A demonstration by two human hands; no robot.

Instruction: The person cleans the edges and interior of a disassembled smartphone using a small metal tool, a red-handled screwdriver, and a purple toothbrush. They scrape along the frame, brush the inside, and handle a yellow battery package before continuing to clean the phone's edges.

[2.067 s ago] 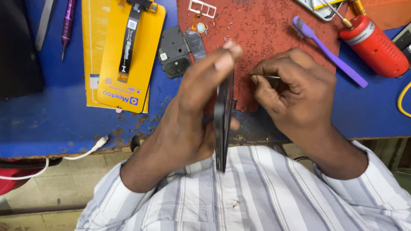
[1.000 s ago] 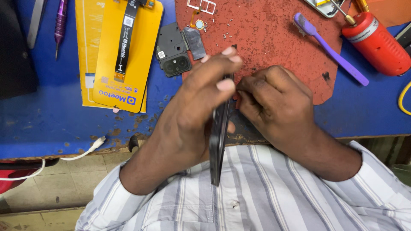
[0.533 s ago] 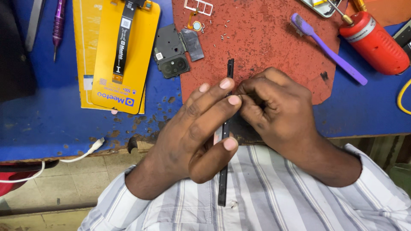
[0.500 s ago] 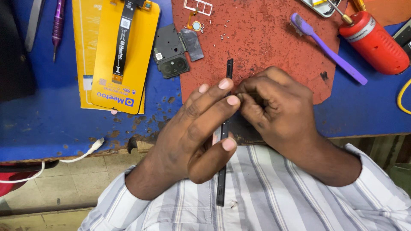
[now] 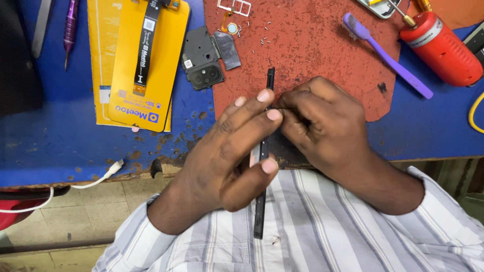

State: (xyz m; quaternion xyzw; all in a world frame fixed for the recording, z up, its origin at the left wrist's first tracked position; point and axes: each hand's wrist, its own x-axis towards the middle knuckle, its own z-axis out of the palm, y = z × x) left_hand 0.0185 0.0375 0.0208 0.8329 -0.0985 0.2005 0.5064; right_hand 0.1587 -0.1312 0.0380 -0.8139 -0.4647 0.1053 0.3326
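My left hand (image 5: 224, 156) grips a thin black phone (image 5: 260, 201), held on edge so that only its narrow side shows. The phone's far end (image 5: 270, 78) reaches over the red work mat (image 5: 322, 45). My right hand (image 5: 322, 126) is curled tight against the phone's upper edge, fingertips pinched together beside my left fingertips. Whether a small tool or part sits in that pinch is hidden by the fingers. Both wrists come out of striped shirt sleeves above the blue bench's front edge.
A yellow card with a black flex cable (image 5: 146, 60) lies at the left. A black camera cover piece (image 5: 201, 58) sits beside the mat. A purple brush (image 5: 385, 55) and a red cylindrical tool (image 5: 441, 48) lie at the right. A white cable (image 5: 96, 179) hangs off the bench edge.
The phone has tilted from lying against my left palm to standing on edge along the bench. My right hand moved in closer and now pinches at its upper edge.
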